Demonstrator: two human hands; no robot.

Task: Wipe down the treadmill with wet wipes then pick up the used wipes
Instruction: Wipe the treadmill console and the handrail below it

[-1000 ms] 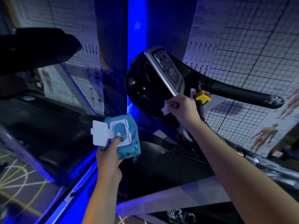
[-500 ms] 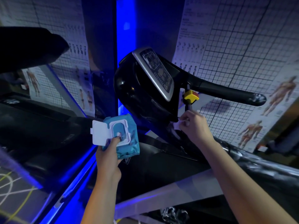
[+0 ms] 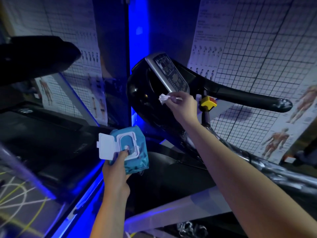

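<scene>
A black treadmill console (image 3: 142, 93) with a silver display panel (image 3: 169, 73) stands ahead of me in dim blue light. My right hand (image 3: 183, 104) pinches a crumpled white wet wipe (image 3: 163, 98) against the console just below the panel's lower edge. My left hand (image 3: 116, 170) holds a teal pack of wet wipes (image 3: 135, 152) lower down, its white flip lid (image 3: 105, 146) open to the left and my thumb on the opening. A black handlebar (image 3: 248, 98) juts right from the console.
A yellow and red safety stop (image 3: 208, 101) sits just right of my right hand. Anatomy posters and a wire grid (image 3: 257, 54) cover the wall behind. Another treadmill (image 3: 34, 59) stands at left. The dark treadmill deck (image 3: 171, 179) lies below, with a blue light strip (image 3: 135, 31).
My right hand with the wipe has risen from beside the upright under the yellow stop, up and left to the console below the display panel. The left hand and pack stayed put.
</scene>
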